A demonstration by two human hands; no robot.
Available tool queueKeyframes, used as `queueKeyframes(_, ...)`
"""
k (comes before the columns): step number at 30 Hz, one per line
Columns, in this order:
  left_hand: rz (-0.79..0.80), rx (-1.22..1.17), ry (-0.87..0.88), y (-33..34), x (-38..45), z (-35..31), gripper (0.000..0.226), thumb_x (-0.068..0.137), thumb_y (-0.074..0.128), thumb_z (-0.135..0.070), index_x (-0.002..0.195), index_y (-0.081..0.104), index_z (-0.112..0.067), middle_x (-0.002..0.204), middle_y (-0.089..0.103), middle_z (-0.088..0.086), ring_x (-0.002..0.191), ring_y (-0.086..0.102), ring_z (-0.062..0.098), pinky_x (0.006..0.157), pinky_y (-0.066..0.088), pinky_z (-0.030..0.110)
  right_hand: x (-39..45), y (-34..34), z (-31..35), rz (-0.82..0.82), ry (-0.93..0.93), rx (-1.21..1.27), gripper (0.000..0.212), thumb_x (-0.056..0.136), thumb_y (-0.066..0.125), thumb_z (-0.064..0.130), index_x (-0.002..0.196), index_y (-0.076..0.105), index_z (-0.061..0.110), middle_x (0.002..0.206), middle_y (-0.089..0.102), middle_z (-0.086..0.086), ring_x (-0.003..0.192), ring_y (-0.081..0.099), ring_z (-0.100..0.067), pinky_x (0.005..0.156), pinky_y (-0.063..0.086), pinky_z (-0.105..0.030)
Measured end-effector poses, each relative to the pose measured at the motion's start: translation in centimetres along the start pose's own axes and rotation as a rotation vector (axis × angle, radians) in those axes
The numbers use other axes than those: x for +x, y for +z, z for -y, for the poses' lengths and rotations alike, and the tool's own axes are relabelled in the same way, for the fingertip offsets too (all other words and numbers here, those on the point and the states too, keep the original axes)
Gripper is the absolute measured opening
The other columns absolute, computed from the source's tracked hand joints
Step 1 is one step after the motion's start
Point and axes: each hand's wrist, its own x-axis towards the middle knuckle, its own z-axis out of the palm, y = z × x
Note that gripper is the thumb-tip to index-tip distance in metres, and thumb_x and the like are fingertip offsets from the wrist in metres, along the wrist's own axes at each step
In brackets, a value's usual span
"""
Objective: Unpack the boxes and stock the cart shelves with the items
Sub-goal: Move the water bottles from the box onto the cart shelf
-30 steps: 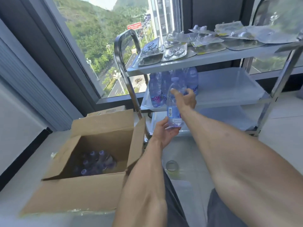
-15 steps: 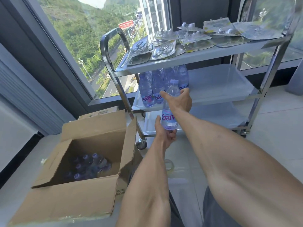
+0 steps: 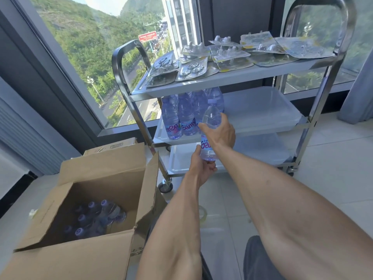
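Observation:
A clear water bottle (image 3: pixel 211 118) with a pale purple cap stands upright in the air in front of the steel cart (image 3: pixel 314 110). My right hand (image 3: pixel 221 134) grips its middle. My left hand (image 3: pixel 202 168) holds its base from below. Several matching bottles (image 3: pixel 181 118) stand at the left end of the cart's middle shelf (image 3: pixel 262 110). An open cardboard box (image 3: pixel 84 257) at the lower left holds several more bottles (image 3: pixel 96 217), caps up.
Blister packs (image 3: pixel 226 57) cover the cart's top shelf. The bottom shelf (image 3: pixel 262 152) shows bare metal. A second, flattened box (image 3: pixel 113 146) lies behind the open one. A large window runs along the left and back. A tape roll (image 3: pixel 202 213) lies on the tiled floor.
Both hands have carried the bottle up and toward the middle shelf. It turned, so its label faces me now.

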Motion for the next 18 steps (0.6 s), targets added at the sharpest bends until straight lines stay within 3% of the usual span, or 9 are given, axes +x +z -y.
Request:
queueKeyframes(4,-0.106,0.458,-0.075,1.1,2.3,-2.2,0.031,0.103,0.043,-0.039,0.099,0.054,-0.010,0.077,0.059,0.012,0.062,0.055,0.020,0.057,0.037,0.026,2.0,-0.3,-2.8,-0.108,0.005,-0.009,0.076,0.068,0.079,0.054,0.131,0.051,0.023,0.118,0.063,-0.005,0.110,0.058,-0.028,0.080,0.042,-0.033)
queueKeyframes(6,-0.227,0.685,0.044,1.9,4.3,-4.1,0.022,0.096,0.052,-0.024,0.109,0.055,-0.005,0.088,0.065,0.018,0.072,0.066,0.026,0.062,0.047,0.026,3.3,0.1,-4.1,-0.134,0.014,0.037,0.071,0.068,0.081,0.051,0.123,0.052,0.019,0.115,0.065,-0.004,0.107,0.059,-0.028,0.077,0.039,-0.031)
queueKeyframes(8,-0.360,0.856,0.208,2.9,6.4,-6.2,0.025,0.092,0.055,-0.017,0.111,0.058,-0.002,0.109,0.067,0.020,0.096,0.069,0.033,0.084,0.056,0.036,5.0,0.9,-4.6,-0.168,0.026,0.078,0.065,0.068,0.083,0.046,0.118,0.054,0.016,0.111,0.066,-0.006,0.104,0.060,-0.030,0.077,0.040,-0.031)
queueKeyframes(10,-0.423,0.976,0.323,4.2,7.9,-8.2,0.028,0.091,0.057,-0.017,0.113,0.064,-0.002,0.116,0.067,0.020,0.108,0.065,0.036,0.093,0.054,0.042,6.9,1.6,-4.4,-0.183,0.008,0.101,0.061,0.069,0.083,0.040,0.118,0.054,0.016,0.109,0.067,-0.006,0.101,0.061,-0.030,0.075,0.037,-0.029)
queueKeyframes(14,-0.512,1.163,0.355,6.0,10.5,-11.2,0.032,0.091,0.061,-0.026,0.114,0.065,-0.004,0.117,0.068,0.016,0.109,0.063,0.033,0.085,0.051,0.036,11.0,3.0,-3.8,-0.131,-0.051,0.124,0.059,0.070,0.079,0.030,0.121,0.053,0.016,0.108,0.067,-0.008,0.100,0.061,-0.032,0.073,0.038,-0.028)
queueKeyframes(18,-0.606,1.242,0.373,6.3,12.5,-12.1,0.030,0.090,0.064,-0.030,0.111,0.068,-0.007,0.113,0.069,0.012,0.107,0.064,0.030,0.075,0.046,0.032,13.4,4.4,-4.0,-0.049,-0.113,0.110,0.062,0.071,0.081,0.027,0.125,0.053,0.015,0.111,0.068,-0.009,0.103,0.061,-0.033,0.082,0.047,-0.034)
